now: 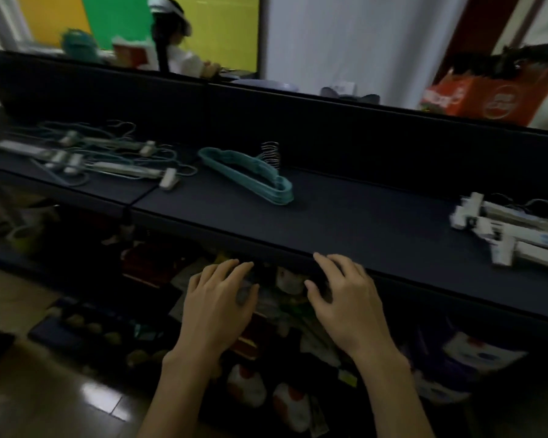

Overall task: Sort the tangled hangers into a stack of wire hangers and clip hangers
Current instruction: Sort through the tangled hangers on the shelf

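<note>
Dark counter (345,216) carried three lots: tangled hangers (86,156) at far left (wire and clip kinds mixed), a stack of teal wire hangers (250,175) at centre, white clip hangers (513,232) at right. Left hand (219,305) and right hand (345,298) hovered at the near edge, fingers spread, holding nothing.

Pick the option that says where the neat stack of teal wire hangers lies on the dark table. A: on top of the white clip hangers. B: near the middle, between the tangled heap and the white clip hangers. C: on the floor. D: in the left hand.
B: the neat stack of teal wire hangers lies alone mid-table, with the tangled heap at the left end, the white clip hangers at the right, and both hands empty.
</note>
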The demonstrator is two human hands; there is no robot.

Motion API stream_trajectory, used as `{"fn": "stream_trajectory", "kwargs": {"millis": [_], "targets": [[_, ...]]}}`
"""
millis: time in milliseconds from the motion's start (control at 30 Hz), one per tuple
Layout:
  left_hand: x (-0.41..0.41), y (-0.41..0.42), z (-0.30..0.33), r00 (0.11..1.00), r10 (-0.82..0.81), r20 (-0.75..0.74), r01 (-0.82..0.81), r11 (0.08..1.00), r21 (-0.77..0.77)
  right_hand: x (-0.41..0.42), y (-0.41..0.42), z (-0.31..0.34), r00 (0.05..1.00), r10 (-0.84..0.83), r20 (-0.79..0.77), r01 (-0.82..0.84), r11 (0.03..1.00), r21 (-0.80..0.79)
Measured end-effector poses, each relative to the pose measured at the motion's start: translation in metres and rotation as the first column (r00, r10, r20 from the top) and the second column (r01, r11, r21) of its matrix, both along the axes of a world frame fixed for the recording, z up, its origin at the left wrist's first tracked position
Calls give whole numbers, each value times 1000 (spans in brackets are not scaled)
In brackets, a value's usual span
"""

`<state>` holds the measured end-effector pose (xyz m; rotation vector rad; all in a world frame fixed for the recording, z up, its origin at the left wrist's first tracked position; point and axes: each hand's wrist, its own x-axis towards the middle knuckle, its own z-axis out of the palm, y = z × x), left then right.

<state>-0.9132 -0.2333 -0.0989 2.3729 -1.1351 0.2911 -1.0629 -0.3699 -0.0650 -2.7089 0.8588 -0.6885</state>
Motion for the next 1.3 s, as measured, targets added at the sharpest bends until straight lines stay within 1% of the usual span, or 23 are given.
{"fn": "stream_trajectory", "kwargs": {"millis": [100, 233, 367, 500, 600, 700, 800, 1000, 1133, 1300], "targets": [[37, 43, -3, 999, 47, -4, -47, 999, 12, 45, 42, -10, 996, 79, -51, -79, 997, 17], [85, 106, -17, 994, 111, -11, -111, 994, 10, 98, 89, -25, 987, 137, -89, -132, 989, 61], [126, 169, -26, 980, 192, -56, -191, 981, 23, 156, 132, -31, 963, 231, -141, -225, 973, 59], [167, 223, -29, 936, 343, -78, -345, 939, -12, 216, 164, -34, 925, 337, -176, -331, 941, 65], [194, 257, -40, 899, 426, -103, -427, 904, 17, 260, 184, -48, 881, 413, -231, -401, 911, 101], [226, 282, -52, 867, 484, -120, -483, 875, 42, 307, 203, -60, 838, 479, -262, -459, 878, 137], [269, 297, -55, 838, 532, -121, -531, 846, 41, 363, 216, -62, 809, 535, -245, -517, 845, 139], [372, 322, -39, 787, 612, -78, -609, 791, 56, 485, 243, -53, 746, 632, -210, -608, 775, 170], [430, 341, -35, 770, 632, -87, -630, 775, 51, 557, 267, -52, 696, 685, -215, -661, 728, 182], [482, 373, -40, 736, 666, -124, -668, 743, 27, 626, 299, -51, 643, 725, -247, -700, 687, 194]]}}
